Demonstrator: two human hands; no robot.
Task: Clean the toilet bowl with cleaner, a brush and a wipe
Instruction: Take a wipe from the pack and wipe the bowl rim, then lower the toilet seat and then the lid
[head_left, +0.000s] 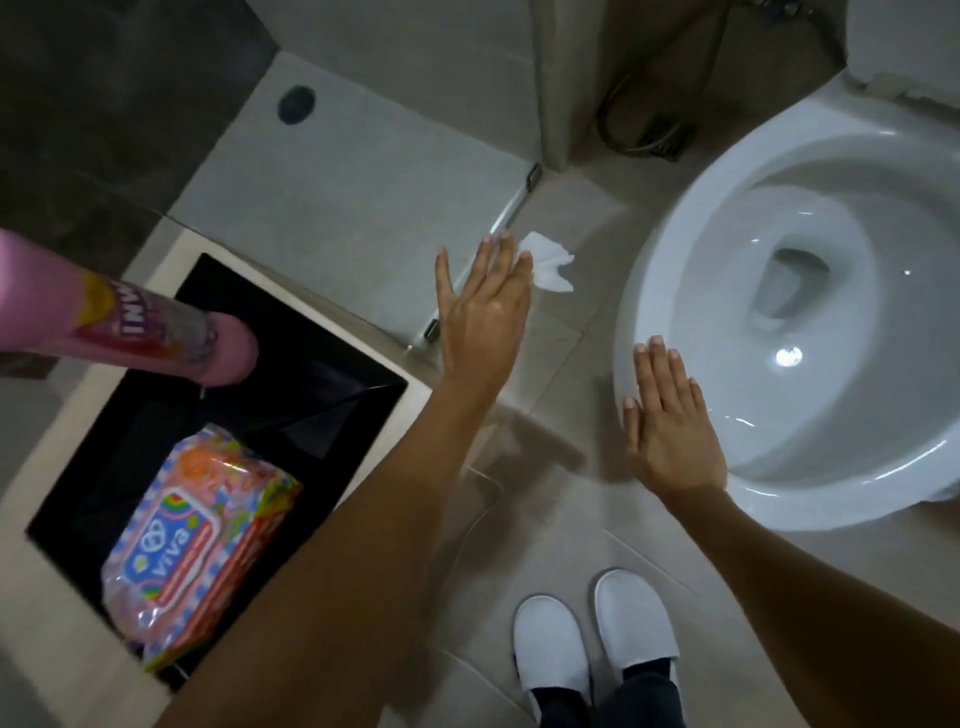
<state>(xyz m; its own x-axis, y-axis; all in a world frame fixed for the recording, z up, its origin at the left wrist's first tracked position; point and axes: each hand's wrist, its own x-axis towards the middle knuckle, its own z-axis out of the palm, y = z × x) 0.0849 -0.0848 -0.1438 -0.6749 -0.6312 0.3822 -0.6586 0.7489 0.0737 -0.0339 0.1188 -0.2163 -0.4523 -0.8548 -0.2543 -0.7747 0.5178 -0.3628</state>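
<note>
A crumpled white wipe (548, 262) is seen just beyond the fingertips of the left hand (480, 306), whose fingers are straight and spread; whether it is touched cannot be told. The right hand (670, 423) is held flat, fingers straight, over the toilet bowl (675, 249) rim. A wet-wipe pack (192, 540) and a pink cleaner bottle (130, 325) are seen at the black bin (291, 332).

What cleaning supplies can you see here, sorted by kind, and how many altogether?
Pink cleaner bottle: 1
Wet wipes pack: 1
Loose white wipe: 1
Brush: 0 in view
Total: 3
</note>
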